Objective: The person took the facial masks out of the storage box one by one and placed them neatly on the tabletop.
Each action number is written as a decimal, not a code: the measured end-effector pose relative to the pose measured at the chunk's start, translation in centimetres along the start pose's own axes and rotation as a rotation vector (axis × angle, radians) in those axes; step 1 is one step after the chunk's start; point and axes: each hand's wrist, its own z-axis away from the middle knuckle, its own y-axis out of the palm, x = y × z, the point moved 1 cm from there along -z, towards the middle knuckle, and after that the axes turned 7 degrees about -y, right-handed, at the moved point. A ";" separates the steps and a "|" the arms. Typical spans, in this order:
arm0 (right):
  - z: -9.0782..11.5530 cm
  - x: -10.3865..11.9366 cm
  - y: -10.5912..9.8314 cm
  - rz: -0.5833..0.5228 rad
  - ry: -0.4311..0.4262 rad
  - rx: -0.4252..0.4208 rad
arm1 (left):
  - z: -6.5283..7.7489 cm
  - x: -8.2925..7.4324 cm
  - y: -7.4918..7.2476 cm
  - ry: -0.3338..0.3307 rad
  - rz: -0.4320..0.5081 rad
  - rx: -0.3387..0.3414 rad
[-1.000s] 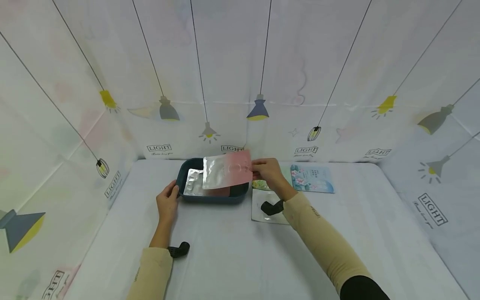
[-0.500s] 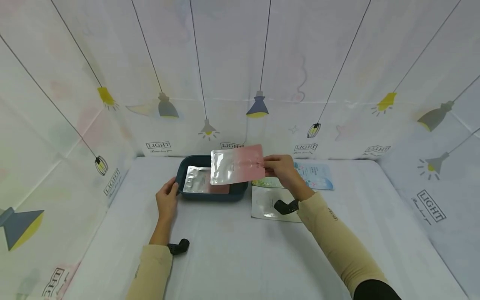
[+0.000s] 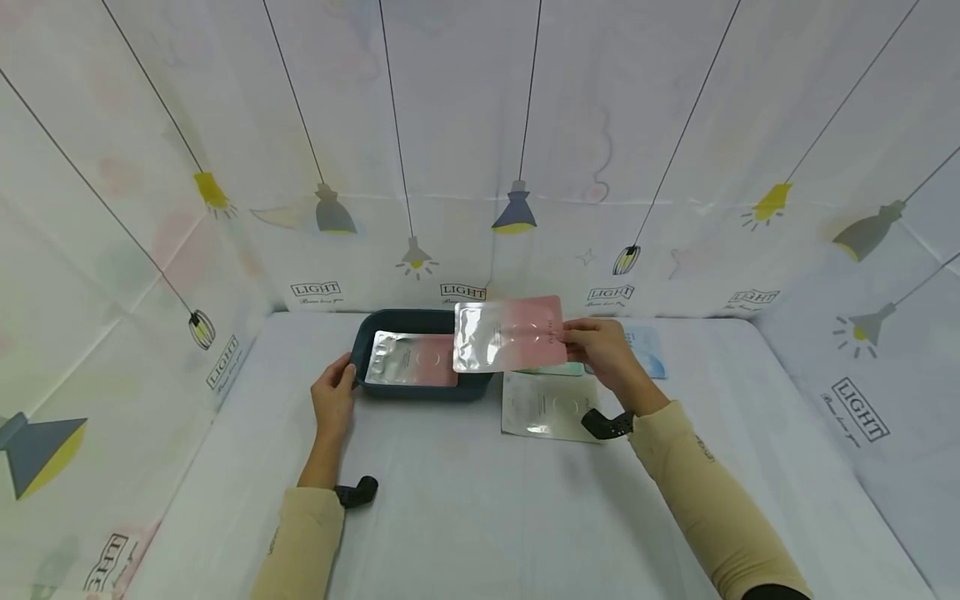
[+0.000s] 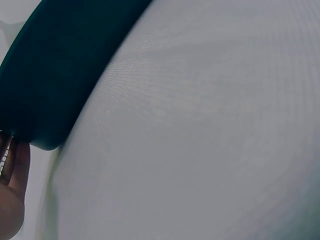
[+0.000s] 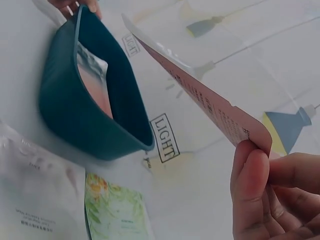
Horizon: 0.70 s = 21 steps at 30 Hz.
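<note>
A pink and silver face mask packet (image 3: 508, 335) is pinched at its pink end by my right hand (image 3: 609, 354). It hangs in the air above the right end of a dark teal plastic basin (image 3: 420, 393). The right wrist view shows the packet (image 5: 200, 95) nearly edge-on, between thumb and fingers of the right hand (image 5: 270, 195). Another pink and silver packet (image 3: 408, 360) lies inside the basin. At the basin's left end, my left hand (image 3: 332, 404) grips the rim; only part of this hand (image 4: 12, 195) appears in the left wrist view.
Right of the basin, a pale cream packet (image 3: 543, 408) lies on the white-covered table (image 3: 480, 517). Behind it are a green floral packet (image 5: 117, 207) and a blue packet (image 3: 647, 346), partly covered by the right hand. A lamp-printed cloth backdrop (image 3: 450, 125) surrounds the table.
My right hand has moved right with the pink packet, from over the basin's middle to past its right end, uncovering more of the packet inside. The left hand stays on the rim.
</note>
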 end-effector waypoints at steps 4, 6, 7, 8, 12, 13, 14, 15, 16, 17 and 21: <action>0.4 -0.5 -1.1 -0.012 0.010 -0.011 | 0.8 -1.3 -0.1 -0.011 0.006 0.019; 0.6 -0.6 -1.7 -0.023 0.010 -0.019 | 1.0 -1.8 -0.1 -0.018 0.002 0.026; 0.7 -0.7 -1.9 -0.031 0.012 -0.024 | 1.1 -1.9 0.0 -0.015 0.002 0.025; 0.8 -0.7 -2.2 -0.038 0.011 -0.028 | 1.0 -1.8 -0.1 -0.016 0.006 0.026; 1.2 -0.9 -3.0 -0.052 0.004 -0.035 | 0.9 -1.7 -0.1 -0.033 0.021 0.025; 1.3 -0.9 -3.2 -0.053 0.001 -0.036 | 0.7 -1.4 -0.1 -0.031 0.020 0.023; 1.4 -1.0 -3.4 -0.049 0.002 -0.041 | 0.6 -1.1 -0.1 -0.029 0.022 0.020; 1.5 -1.0 -3.6 -0.041 0.004 -0.045 | 0.4 -0.8 -0.1 -0.028 0.021 0.016; 1.6 -1.1 -3.8 -0.031 0.006 -0.050 | 0.2 -0.5 -0.1 -0.022 0.018 0.012; 1.7 -1.2 -4.0 -0.020 0.010 -0.055 | 0.1 -0.2 -0.1 -0.017 0.016 0.007; 1.9 -1.6 -4.8 0.017 0.031 -0.078 | -0.2 0.4 0.0 0.009 0.003 -0.009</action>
